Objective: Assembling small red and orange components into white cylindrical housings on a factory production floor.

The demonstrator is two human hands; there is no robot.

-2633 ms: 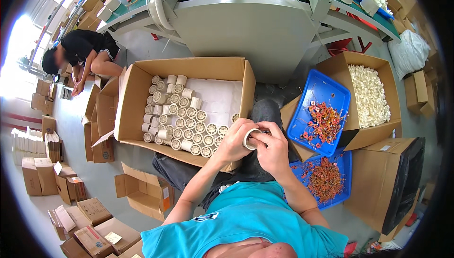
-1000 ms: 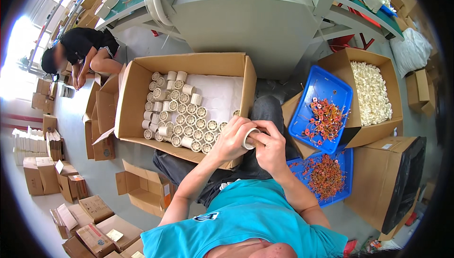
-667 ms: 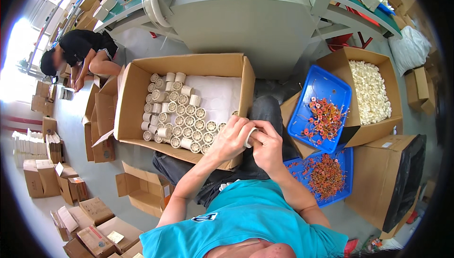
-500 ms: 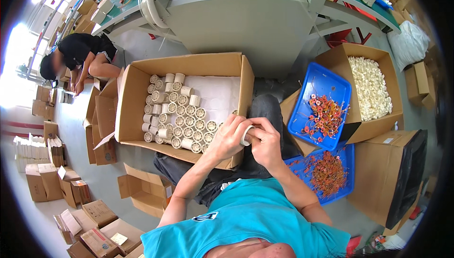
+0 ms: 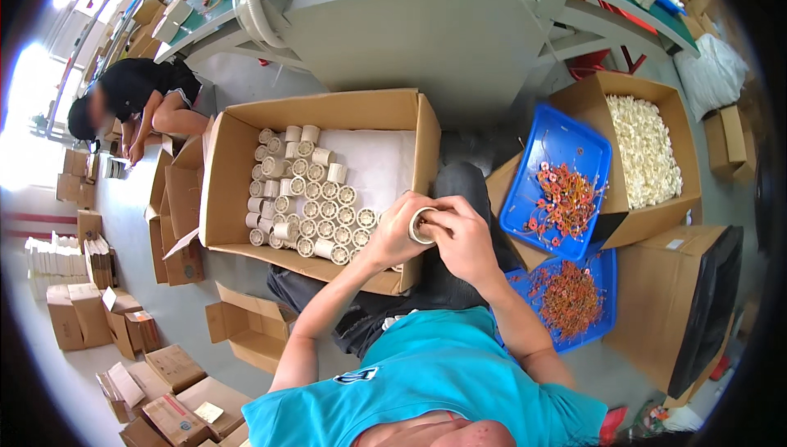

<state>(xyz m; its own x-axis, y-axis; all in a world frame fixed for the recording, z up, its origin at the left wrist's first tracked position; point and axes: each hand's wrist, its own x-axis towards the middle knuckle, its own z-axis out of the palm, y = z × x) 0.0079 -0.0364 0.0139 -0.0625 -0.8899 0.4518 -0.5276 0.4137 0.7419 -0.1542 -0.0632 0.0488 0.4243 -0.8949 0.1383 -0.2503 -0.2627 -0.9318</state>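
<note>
My left hand (image 5: 396,232) is wrapped round a short white plastic cylinder (image 5: 413,226), its round opening turned upward and to the right. My right hand (image 5: 467,242) is closed, with thumb and fingertips reaching into that opening. Whatever they pinch is hidden. Both hands are above my lap, at the right wall of a large open carton (image 5: 328,103). Inside the carton, many similar white cylinders (image 5: 326,210) stand or lie in rows on the left, many showing spoked ends. Pale sheet (image 5: 373,156) lines the carton's right part.
At right, a tilted blue tray (image 5: 566,130) holds red-orange wired parts (image 5: 559,201). Below it sits another blue tray (image 5: 605,312) of them. A carton (image 5: 574,95) holds small white pieces (image 5: 643,152). A grey machine (image 5: 418,54) stands ahead; a co-worker (image 5: 147,99) crouches far left.
The cylinder has turned so its opening now faces up toward me. My right fingers have moved into the opening, and my left hand has shifted slightly round the cylinder.
</note>
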